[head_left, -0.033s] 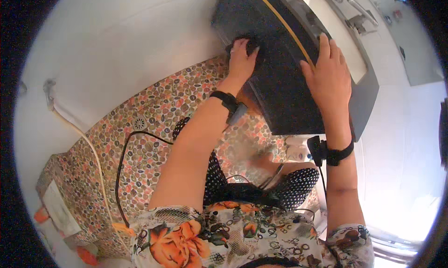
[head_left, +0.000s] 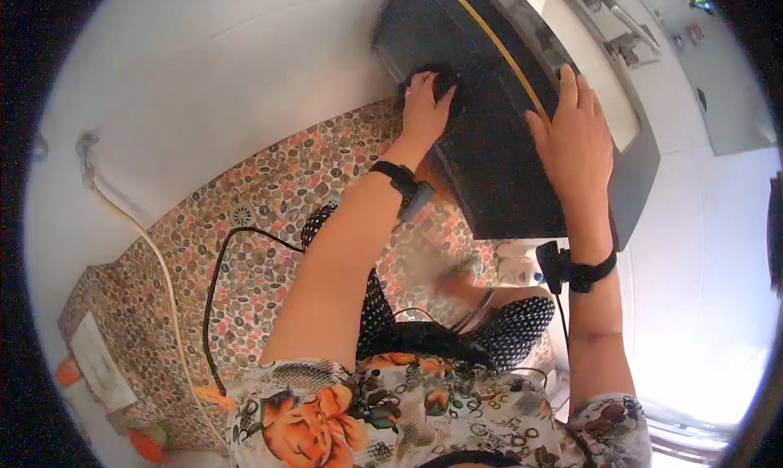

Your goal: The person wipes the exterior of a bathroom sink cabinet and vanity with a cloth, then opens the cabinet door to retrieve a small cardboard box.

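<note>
My left hand (head_left: 424, 113) is closed over a dark wad (head_left: 444, 85) that looks like a bunched cloth. It presses the wad against the dark front of a vanity cabinet (head_left: 506, 170), low down by its far left side. The fingers partly cover the wad, and its exact kind is hard to make out. Higher up, my right hand (head_left: 575, 138) lies along the cabinet's upper edge, near a yellow strip (head_left: 493, 40). Its fingers are stretched out, with the thumb apart, and hold nothing visible. Black straps with small devices circle both wrists.
Above the cabinet is a pale basin (head_left: 616, 109) with a metal tap (head_left: 624, 19). Pebble-patterned flooring (head_left: 269, 191) holds a round drain (head_left: 242, 215). A pale hose (head_left: 155, 240) hangs at left, and a black cable (head_left: 208, 305) loops beside me. Bottles (head_left: 515, 264) stand under the cabinet.
</note>
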Action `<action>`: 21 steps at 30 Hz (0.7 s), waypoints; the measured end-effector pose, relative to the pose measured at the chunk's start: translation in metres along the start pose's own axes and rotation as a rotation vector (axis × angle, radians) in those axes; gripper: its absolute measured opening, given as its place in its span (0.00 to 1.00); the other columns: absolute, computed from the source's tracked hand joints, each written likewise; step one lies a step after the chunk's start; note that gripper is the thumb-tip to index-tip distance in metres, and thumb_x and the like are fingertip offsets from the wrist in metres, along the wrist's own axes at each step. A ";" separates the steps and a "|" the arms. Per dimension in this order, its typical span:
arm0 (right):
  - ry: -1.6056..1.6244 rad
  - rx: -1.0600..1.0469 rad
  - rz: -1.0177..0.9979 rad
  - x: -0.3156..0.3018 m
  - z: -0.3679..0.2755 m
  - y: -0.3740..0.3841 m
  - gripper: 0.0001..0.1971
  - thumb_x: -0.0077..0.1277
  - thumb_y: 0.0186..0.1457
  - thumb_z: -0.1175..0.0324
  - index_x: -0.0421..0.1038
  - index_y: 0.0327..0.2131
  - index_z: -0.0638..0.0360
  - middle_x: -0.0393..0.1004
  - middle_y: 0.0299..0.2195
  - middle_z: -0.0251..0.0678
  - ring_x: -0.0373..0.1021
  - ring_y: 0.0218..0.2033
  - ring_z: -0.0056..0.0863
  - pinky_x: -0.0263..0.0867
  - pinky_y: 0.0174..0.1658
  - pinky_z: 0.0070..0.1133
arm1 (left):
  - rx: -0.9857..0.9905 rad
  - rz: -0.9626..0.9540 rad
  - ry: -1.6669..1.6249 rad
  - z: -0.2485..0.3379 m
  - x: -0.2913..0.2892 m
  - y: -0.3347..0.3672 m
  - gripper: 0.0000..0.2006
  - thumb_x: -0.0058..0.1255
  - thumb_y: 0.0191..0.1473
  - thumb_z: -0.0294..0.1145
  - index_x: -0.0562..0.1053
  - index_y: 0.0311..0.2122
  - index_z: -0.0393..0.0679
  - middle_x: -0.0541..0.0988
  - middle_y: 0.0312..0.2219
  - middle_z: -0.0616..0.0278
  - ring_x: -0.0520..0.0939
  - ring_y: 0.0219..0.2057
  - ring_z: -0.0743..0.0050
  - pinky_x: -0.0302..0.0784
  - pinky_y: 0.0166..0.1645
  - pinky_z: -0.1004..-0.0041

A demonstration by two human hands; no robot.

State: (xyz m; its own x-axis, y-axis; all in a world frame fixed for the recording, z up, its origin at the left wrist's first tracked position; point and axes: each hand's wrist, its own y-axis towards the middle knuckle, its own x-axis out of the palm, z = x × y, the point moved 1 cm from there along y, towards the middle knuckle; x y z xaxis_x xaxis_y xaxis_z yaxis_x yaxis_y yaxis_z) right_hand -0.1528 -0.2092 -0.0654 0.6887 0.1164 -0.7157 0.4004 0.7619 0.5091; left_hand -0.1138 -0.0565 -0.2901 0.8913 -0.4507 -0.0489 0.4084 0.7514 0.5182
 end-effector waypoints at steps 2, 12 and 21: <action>0.006 0.034 -0.062 0.000 0.000 -0.003 0.35 0.60 0.47 0.59 0.56 0.56 0.62 0.64 0.51 0.49 0.64 0.52 0.46 0.64 0.52 0.35 | -0.111 -0.088 -0.026 0.002 0.001 -0.005 0.24 0.53 0.54 0.39 0.68 0.50 0.30 0.69 0.49 0.46 0.70 0.50 0.43 0.66 0.54 0.59; -0.030 0.063 -0.093 0.007 0.001 -0.008 0.37 0.60 0.47 0.58 0.55 0.57 0.63 0.62 0.54 0.50 0.62 0.54 0.47 0.62 0.54 0.35 | -0.490 -0.351 -0.183 -0.038 0.005 0.002 0.31 0.50 0.56 0.50 0.66 0.48 0.25 0.70 0.46 0.34 0.71 0.48 0.38 0.67 0.53 0.60; 0.002 0.075 -0.118 -0.001 0.006 -0.007 0.38 0.59 0.48 0.57 0.54 0.58 0.65 0.61 0.55 0.53 0.61 0.56 0.50 0.60 0.56 0.36 | -0.260 -0.109 -0.388 0.021 0.000 0.011 0.29 0.53 0.55 0.47 0.65 0.50 0.28 0.69 0.49 0.35 0.70 0.51 0.41 0.65 0.55 0.59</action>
State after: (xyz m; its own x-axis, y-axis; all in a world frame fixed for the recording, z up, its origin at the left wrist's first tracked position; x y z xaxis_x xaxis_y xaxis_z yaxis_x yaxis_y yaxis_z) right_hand -0.1534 -0.2186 -0.0654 0.6325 0.0301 -0.7739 0.5227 0.7208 0.4552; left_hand -0.1136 -0.0587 -0.2662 0.7215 -0.6432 0.2565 0.5753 0.7629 0.2948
